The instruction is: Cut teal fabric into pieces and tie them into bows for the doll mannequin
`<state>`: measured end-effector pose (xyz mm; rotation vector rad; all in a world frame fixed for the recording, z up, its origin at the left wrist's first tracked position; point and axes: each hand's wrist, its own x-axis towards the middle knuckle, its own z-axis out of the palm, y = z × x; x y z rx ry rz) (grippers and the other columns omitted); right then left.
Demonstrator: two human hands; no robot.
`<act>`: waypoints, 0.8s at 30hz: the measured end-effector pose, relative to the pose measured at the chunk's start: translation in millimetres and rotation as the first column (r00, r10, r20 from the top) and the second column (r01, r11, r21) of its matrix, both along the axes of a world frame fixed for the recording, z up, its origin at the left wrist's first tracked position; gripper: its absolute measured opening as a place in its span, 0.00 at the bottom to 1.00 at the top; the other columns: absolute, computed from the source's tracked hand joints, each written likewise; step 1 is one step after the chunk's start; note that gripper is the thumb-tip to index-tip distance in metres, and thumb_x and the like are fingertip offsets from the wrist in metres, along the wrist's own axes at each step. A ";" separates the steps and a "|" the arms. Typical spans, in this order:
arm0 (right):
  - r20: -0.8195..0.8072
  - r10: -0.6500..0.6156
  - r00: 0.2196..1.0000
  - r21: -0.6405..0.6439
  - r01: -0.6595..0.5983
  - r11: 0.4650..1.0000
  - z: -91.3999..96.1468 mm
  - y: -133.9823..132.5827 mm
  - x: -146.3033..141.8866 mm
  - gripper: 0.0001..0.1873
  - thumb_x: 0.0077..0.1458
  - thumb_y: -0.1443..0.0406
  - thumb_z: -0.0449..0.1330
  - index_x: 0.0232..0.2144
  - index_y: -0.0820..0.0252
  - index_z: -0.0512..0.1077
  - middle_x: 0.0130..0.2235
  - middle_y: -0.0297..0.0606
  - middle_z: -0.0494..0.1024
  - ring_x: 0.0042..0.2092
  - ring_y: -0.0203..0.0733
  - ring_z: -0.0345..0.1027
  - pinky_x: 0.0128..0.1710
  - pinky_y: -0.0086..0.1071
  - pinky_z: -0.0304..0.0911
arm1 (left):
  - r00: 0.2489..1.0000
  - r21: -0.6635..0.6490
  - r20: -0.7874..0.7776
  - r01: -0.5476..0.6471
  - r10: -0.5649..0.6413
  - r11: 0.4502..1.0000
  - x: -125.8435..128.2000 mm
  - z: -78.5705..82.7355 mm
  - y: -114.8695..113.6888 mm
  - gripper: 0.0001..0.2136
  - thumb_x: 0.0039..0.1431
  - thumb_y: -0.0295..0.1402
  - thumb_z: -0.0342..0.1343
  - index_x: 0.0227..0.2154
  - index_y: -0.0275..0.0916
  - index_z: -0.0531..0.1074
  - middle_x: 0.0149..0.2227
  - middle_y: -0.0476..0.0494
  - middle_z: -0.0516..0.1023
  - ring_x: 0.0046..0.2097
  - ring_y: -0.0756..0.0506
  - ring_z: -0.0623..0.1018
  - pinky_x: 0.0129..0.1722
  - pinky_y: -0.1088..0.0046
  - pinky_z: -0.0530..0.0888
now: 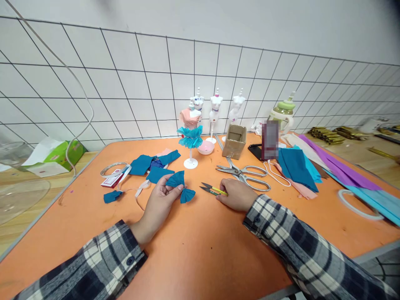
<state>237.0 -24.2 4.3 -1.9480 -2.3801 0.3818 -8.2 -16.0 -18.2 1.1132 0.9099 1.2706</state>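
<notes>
My left hand (161, 195) pinches a dark blue crepe-paper bow (175, 179) near its gathered middle, with one fan-shaped end spread out at the lower right. Over to the right, my right hand (235, 193) is closed on the yellow handles of a pair of thread snips (211, 188), whose blades point left toward the bow. Large silver scissors (246, 173) lie just beyond that hand. Behind the bow stands a small white dress form (191, 155) wearing a pink paper top and a turquoise ruffled skirt. Blue paper pieces (141, 164) lie beyond my left hand.
Along the wall are more dress forms (215, 109), a pink bowl (206, 147), a cardboard box (234, 141) and a green-lidded bottle (283, 112). At left lie a tape roll (114, 169) and a small blue piece (112, 196). Coloured paper strips (343, 166) cover the right side.
</notes>
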 end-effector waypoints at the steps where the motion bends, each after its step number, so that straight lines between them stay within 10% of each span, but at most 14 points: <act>1: -0.024 0.003 1.000 0.004 -0.003 1.000 -0.3 0.8 0.9 0.08 0.54 0.61 0.58 0.34 0.60 0.67 0.36 0.42 0.76 0.37 0.44 0.68 0.30 0.32 0.50 | 1.000 -0.010 0.022 0.001 -0.001 1.000 0.4 0.7 -0.5 0.18 0.49 0.35 0.68 0.41 0.41 0.70 0.28 0.53 0.77 0.30 0.50 0.79 0.34 0.76 0.75; 5: -0.177 -0.001 0.984 0.096 0.018 0.995 2.4 -1.2 -0.5 0.07 0.56 0.71 0.51 0.39 0.60 0.65 0.33 0.40 0.75 0.35 0.43 0.67 0.30 0.31 0.49 | 0.994 -0.067 0.104 -0.007 0.014 0.998 2.4 4.3 -2.0 0.18 0.47 0.33 0.69 0.39 0.41 0.69 0.27 0.55 0.77 0.29 0.51 0.79 0.30 0.79 0.75; 11: -0.469 0.130 0.873 0.163 -0.059 0.985 8.3 -21.3 -22.5 0.17 0.66 0.56 0.46 0.53 0.56 0.58 0.38 0.37 0.75 0.37 0.44 0.70 0.34 0.31 0.54 | 0.967 -0.090 0.253 -0.015 0.037 0.996 6.2 9.3 -4.6 0.18 0.49 0.29 0.69 0.39 0.41 0.67 0.26 0.57 0.76 0.29 0.54 0.78 0.33 0.81 0.76; 24: -0.385 0.171 0.907 0.061 -0.160 0.985 -0.6 -31.0 -38.2 0.15 0.65 0.55 0.48 0.48 0.59 0.59 0.42 0.42 0.78 0.38 0.46 0.72 0.32 0.30 0.51 | 0.971 -0.069 0.238 0.019 -0.002 0.997 6.7 7.2 -2.9 0.17 0.50 0.31 0.68 0.40 0.41 0.68 0.34 0.53 0.81 0.34 0.51 0.80 0.37 0.77 0.77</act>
